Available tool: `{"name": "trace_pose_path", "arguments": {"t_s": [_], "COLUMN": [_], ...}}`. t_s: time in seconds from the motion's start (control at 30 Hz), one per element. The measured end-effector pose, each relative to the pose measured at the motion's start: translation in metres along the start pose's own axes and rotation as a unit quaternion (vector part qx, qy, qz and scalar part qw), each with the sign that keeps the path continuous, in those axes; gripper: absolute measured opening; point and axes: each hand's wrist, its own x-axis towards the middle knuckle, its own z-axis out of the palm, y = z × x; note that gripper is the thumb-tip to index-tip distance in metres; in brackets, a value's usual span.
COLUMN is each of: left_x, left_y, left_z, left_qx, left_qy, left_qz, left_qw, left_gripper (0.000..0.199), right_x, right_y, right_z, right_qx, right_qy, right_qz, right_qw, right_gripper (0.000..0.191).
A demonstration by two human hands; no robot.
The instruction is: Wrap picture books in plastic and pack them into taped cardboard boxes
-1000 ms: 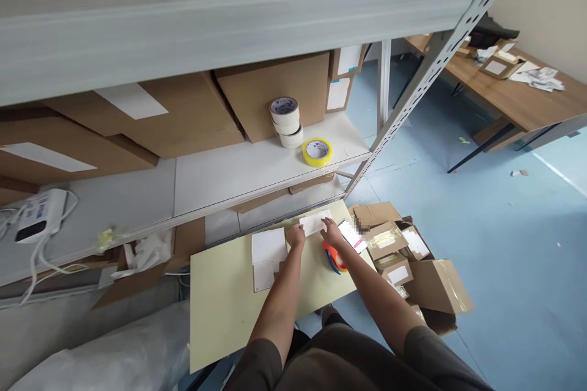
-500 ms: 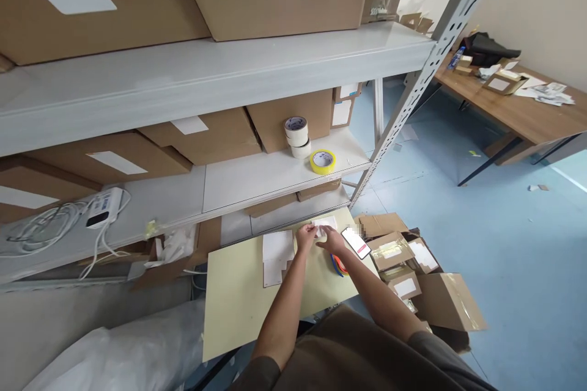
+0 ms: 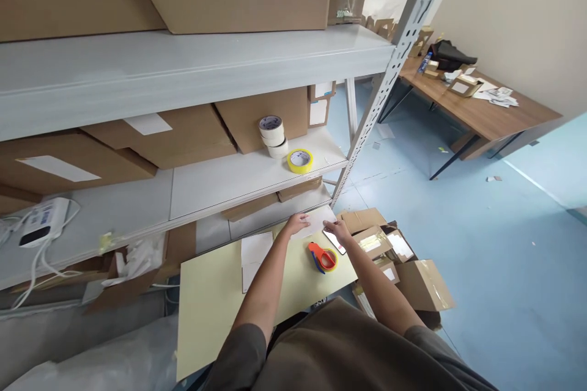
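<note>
A white sheet of paper is stretched between my hands at the far edge of the pale yellow table. My left hand pinches the sheet's left side. At its right side, my right hand grips the edge between thumb and fingers. A phone lies partly hidden beneath my right hand. Nearer to me is an orange and blue tape dispenser with a yellow roll. Left of my left forearm lie other white sheets, partly covered by the arm.
A metal shelf with large cartons, a stack of white tape rolls and a yellow tape roll rises beyond the table. Cardboard boxes lie on the floor at right. A power strip sits at left. A wooden desk stands farther back.
My hands have moved apart, and more of the white sheet shows between them. My right arm no longer covers the tape dispenser. The whole view has shifted to the right.
</note>
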Motion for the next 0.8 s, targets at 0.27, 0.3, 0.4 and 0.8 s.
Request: {"name": "trace_pose_path", "arguments": {"t_s": [0.27,0.3,0.4,0.8], "left_x": [0.006,0.006,0.006,0.005], "left_y": [0.004,0.005,0.004,-0.02], "left_z": [-0.012,-0.011,-0.007,-0.014], "left_qx": [0.049,0.047,0.028,-0.118], "left_qy": [-0.079,-0.076,-0.07,-0.019], "left_qz": [-0.027,-0.03,-0.035,-0.055], "left_qw": [0.995,0.996,0.997,0.991], "left_gripper": [0.042,0.043,0.046,0.052], "right_x": [0.011,0.014,0.019,-0.002], "right_y": [-0.013,-0.013,-0.01,-0.031], "right_z": [-0.032,-0.032,-0.031,-0.041], "right_qx": [-0.015,-0.02,-0.026,-0.008], "right_qy": [-0.04,-0.034,0.0,0.049], "right_qz": [-0.019,-0.021,-0.026,-0.034], "right_qw": [0.999,0.999,0.999,0.998], "right_gripper": [0.046,0.046,0.045,0.044]}}
